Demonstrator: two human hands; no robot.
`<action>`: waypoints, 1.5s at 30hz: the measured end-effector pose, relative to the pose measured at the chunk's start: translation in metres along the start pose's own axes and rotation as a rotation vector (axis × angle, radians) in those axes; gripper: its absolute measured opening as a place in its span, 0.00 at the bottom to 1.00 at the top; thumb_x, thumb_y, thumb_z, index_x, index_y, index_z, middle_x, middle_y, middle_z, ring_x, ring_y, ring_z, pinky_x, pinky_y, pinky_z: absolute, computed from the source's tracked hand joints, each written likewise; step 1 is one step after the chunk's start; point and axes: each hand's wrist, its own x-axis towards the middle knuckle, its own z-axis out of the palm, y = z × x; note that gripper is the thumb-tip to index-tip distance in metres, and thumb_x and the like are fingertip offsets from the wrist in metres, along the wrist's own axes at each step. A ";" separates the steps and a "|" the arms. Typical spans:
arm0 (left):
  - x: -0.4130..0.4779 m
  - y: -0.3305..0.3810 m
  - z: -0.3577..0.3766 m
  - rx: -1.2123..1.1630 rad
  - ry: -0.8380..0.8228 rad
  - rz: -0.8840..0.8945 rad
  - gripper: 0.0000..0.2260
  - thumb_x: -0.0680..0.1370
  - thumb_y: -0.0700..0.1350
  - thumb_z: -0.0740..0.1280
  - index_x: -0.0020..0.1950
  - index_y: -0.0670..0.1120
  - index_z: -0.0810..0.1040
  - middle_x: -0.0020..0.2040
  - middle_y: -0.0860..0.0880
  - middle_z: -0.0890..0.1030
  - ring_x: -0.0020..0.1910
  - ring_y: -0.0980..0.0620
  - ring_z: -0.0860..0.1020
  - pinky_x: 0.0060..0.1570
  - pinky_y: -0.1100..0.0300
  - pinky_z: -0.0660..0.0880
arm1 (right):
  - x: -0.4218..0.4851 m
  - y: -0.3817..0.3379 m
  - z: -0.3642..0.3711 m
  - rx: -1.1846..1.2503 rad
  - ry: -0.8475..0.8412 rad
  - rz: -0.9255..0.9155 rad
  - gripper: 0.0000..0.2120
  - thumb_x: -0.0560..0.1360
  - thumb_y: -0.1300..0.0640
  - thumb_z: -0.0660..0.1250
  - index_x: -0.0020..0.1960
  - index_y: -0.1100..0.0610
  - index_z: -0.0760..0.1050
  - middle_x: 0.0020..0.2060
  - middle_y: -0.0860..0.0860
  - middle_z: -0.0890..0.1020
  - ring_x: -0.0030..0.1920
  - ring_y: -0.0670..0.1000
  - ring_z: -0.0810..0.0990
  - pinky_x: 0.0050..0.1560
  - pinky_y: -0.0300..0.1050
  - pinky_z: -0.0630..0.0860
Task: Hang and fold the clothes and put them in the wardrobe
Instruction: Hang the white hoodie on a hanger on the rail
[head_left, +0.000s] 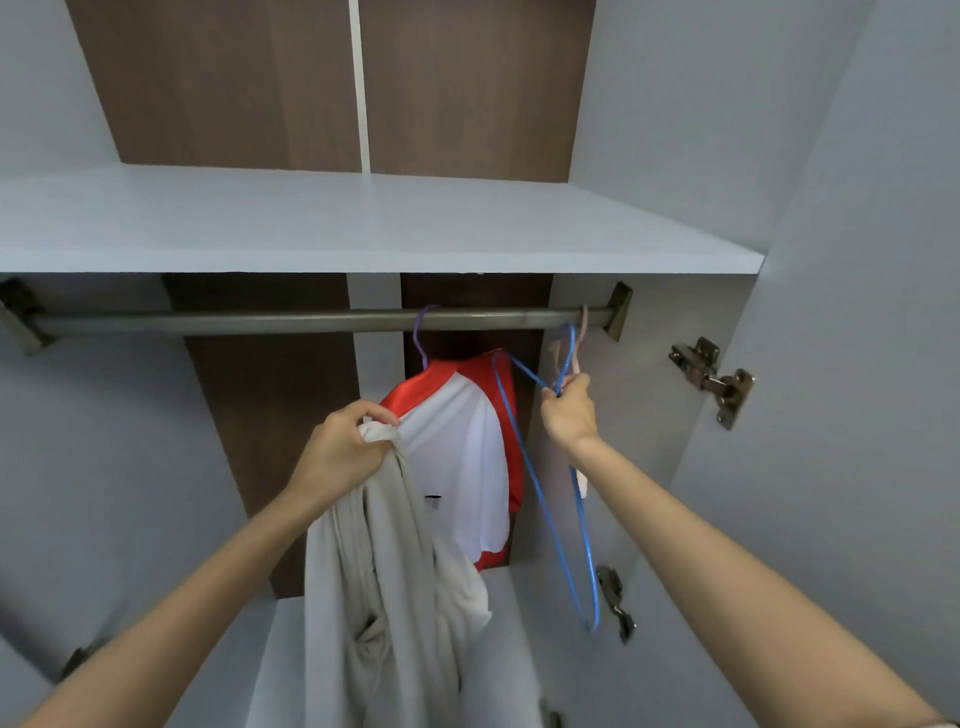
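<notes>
Below the rail (260, 319), the left hand (343, 447) has its fingers (376, 413) curled tight on the bunched top of a cream garment (384, 597), which hangs straight down. Under the rail's right end, the right hand (569, 413) pinches the neck of a blue hanger (584, 545), hook up towards the rail, its long frame trailing downward. Inside the wardrobe (857, 260), a red and white shirt (462, 457) hangs from the rail on a purple hanger (422, 332). A shelf (363, 223) lies just above the rail.
</notes>
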 end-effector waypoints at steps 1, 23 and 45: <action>-0.005 -0.001 -0.001 -0.007 -0.016 -0.014 0.11 0.73 0.36 0.69 0.46 0.52 0.79 0.47 0.53 0.80 0.46 0.56 0.78 0.41 0.64 0.74 | -0.014 -0.001 -0.007 -0.026 -0.016 -0.001 0.06 0.80 0.60 0.58 0.52 0.57 0.60 0.48 0.55 0.72 0.46 0.55 0.72 0.46 0.44 0.67; -0.177 -0.011 -0.011 0.278 -0.221 0.024 0.07 0.78 0.44 0.65 0.51 0.46 0.69 0.46 0.45 0.78 0.43 0.46 0.74 0.41 0.56 0.66 | -0.387 -0.005 -0.143 -0.208 -0.265 0.015 0.09 0.78 0.57 0.61 0.39 0.56 0.70 0.25 0.47 0.75 0.30 0.46 0.74 0.35 0.37 0.70; -0.480 0.135 -0.056 -0.070 -0.303 0.380 0.07 0.77 0.41 0.66 0.51 0.53 0.77 0.48 0.61 0.80 0.49 0.62 0.77 0.47 0.71 0.69 | -0.612 0.046 -0.172 -0.024 -0.049 -0.103 0.06 0.80 0.60 0.57 0.46 0.57 0.71 0.31 0.47 0.73 0.30 0.45 0.70 0.34 0.38 0.68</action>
